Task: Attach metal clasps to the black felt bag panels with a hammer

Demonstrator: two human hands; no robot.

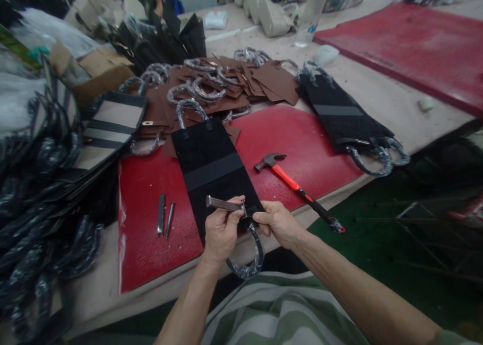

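A black bag panel (207, 147) lies on the red board, with a plastic-wrapped handle (191, 103) at its far end. Another wrapped handle (259, 257) hangs over the near table edge. My left hand (222, 234) is closed around a flat steel punch (221, 203), held tilted over the panel's near end. Close beside it, my right hand (281, 223) pinches the tab where the near handle meets the panel. What sits under the punch tip is too small to make out. A claw hammer (289, 178) with an orange and black grip rests to the right.
Two slim metal tools (161, 214) lie left on the red board (145, 254). Behind are brown panels (277, 81) with wrapped handles. Finished-looking black panels (335, 103) lie right, a bag stack (109, 123) left. A plastic cup (311, 18) stands far back.
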